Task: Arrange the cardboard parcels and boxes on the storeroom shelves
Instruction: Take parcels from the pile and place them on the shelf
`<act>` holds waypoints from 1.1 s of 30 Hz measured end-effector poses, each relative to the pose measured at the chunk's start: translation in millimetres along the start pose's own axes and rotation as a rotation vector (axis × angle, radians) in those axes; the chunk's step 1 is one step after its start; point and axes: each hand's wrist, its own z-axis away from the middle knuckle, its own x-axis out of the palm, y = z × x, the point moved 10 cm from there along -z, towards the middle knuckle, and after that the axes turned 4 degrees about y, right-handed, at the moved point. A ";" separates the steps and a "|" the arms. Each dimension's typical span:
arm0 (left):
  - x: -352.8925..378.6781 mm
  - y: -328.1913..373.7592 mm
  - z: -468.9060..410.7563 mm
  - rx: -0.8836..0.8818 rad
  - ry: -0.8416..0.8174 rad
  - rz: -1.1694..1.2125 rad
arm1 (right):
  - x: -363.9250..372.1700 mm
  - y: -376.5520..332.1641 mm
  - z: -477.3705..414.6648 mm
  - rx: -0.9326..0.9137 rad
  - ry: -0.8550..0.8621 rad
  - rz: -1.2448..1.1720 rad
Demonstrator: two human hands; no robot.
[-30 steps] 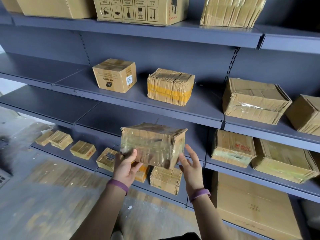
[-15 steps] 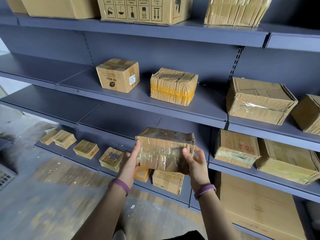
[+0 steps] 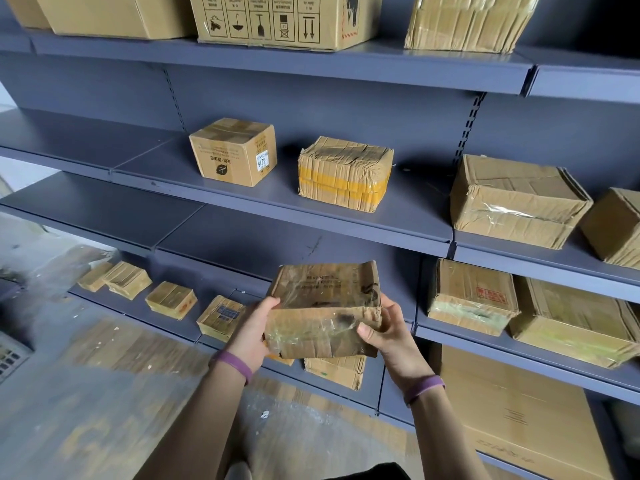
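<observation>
in the head view, you hold a crumpled, tape-wrapped parcel (image 3: 325, 306) in the air in front of the shelving, not touching any shelf. your left hand (image 3: 254, 327) grasps its left end, thumb over the upper edge. your right hand (image 3: 388, 336) grasps the right end, thumb pressed on the front face.

much already looks placed. the top shelf carries big cartons (image 3: 277, 19). the next shelf down holds a printed box (image 3: 232, 152), a yellow-taped parcel (image 3: 344, 173) and a larger battered box (image 3: 516, 199) further right. a row of small flat parcels (image 3: 171, 299) lines the low shelf at left, and a red-stamped box (image 3: 472, 296) sits just right of your hands.

what is left, as i judge it: this parcel needs a place, and the bare grey shelf (image 3: 221, 233) just behind and to the left of it looks the likely spot. whether more parcels wait out of view, you cannot tell from here.
</observation>
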 end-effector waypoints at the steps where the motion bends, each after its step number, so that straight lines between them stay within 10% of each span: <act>1: -1.3 1.0 4.3 0.025 -0.014 -0.045 | -0.7 1.1 -0.2 0.035 -0.010 0.029; 18: 4.4 33.1 19.4 0.297 0.005 -0.474 | -10.7 -5.6 -15.3 -0.021 0.258 0.142; 33: 3.3 37.1 12.3 0.162 0.074 -0.313 | -6.9 -6.4 -7.1 -0.089 0.162 0.155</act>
